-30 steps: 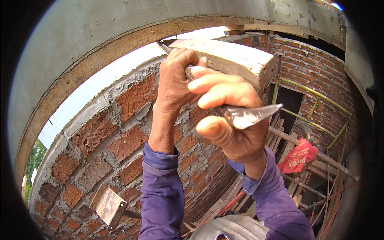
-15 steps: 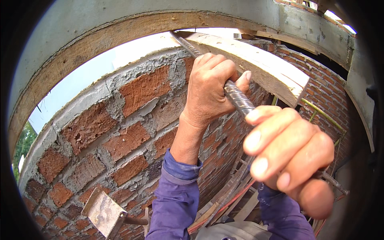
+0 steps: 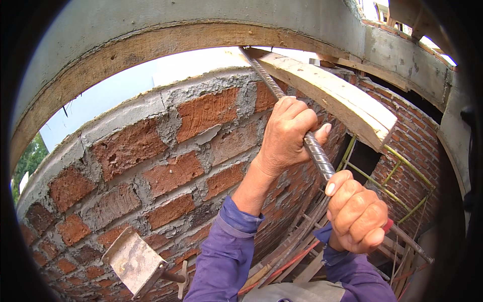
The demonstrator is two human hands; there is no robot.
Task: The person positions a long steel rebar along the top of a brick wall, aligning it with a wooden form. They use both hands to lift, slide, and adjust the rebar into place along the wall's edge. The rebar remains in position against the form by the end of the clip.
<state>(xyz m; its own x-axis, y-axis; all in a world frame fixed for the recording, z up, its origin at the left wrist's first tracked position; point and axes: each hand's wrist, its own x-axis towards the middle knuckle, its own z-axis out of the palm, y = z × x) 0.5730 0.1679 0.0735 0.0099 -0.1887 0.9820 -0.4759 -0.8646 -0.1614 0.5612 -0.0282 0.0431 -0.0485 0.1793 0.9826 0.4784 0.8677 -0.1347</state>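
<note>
My left hand (image 3: 288, 132) is wrapped round a ribbed steel bar (image 3: 318, 156), its thumb lying along the bar's far side. Lower on the same bar, my right hand (image 3: 358, 214) is closed in a fist. The bar slants up and to the left. Its upper end meets the underside of a wooden board (image 3: 166, 43) below the concrete beam (image 3: 201, 12), beside a thick timber plank (image 3: 327, 93). The bar's lower part runs out past my right hand toward the lower right. Something small and red shows beside that hand.
A rough brick wall (image 3: 173, 173) with grey mortar fills the left and middle. At lower left sits a mortar-stained metal plate on a screw rod (image 3: 133, 261). Yellow-green metal framing (image 3: 387, 189) and loose timber stand below right, before another brick wall (image 3: 402, 156).
My right hand's fingers, looser and nearer the camera before, have closed firmly round the bar. Both hands and the bar now appear lower in the picture; the view has also shifted.
</note>
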